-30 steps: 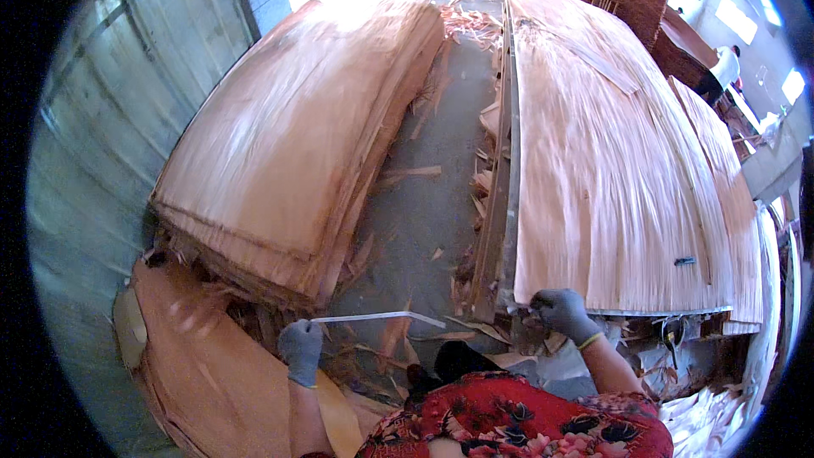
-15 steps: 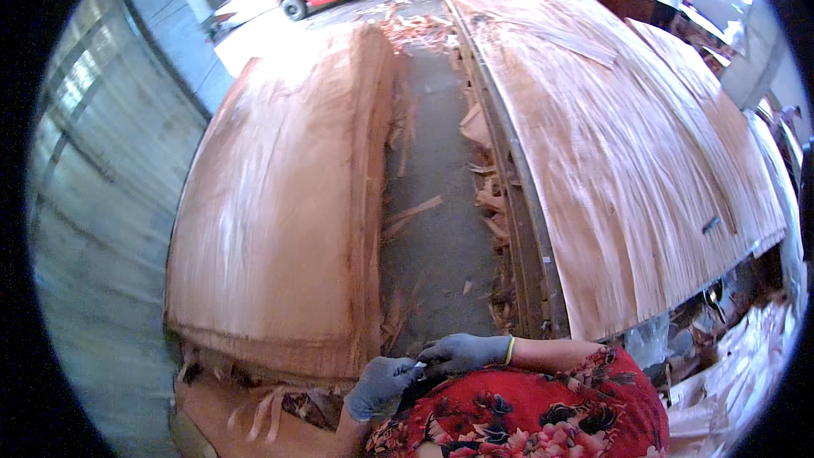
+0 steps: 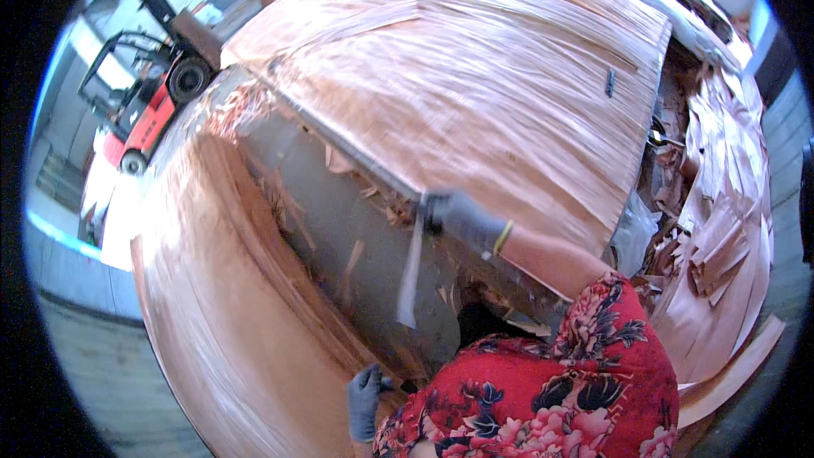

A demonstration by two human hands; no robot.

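Between two wide stacks of wood veneer, over a strip of grey concrete floor (image 3: pixel 356 229), the person is working with both gloved hands. The right hand (image 3: pixel 454 214) is reaching out to the near edge of the right veneer stack (image 3: pixel 475 93), fingers (image 3: pixel 437 208) pinching the top end of a pale narrow strip (image 3: pixel 410 267); the strip is hanging straight down from the grip over the floor gap, its lower end free. The left hand (image 3: pixel 366 399) is resting low at the near edge of the left veneer stack (image 3: pixel 229 322), fingers curled; whether they are closing on a sheet edge cannot be told, as the view is blurred there.

Handling judgement: the strip is looking thin, light and limp to slightly springy, likely brittle along the grain. A pinch at one end is sufficing; a grip across the width near an end would be limiting splitting. The full sheets appear light but floppy and tear-prone.

Containers: none in view. Veneer offcuts (image 3: pixel 721 237) are lying loose in a heap past the right edge of the right stack, and splinters are littering the floor. A red forklift (image 3: pixel 148 93) is standing beyond the far corner of the left stack. The person's red floral garment (image 3: pixel 551 399) is filling the lower edge.
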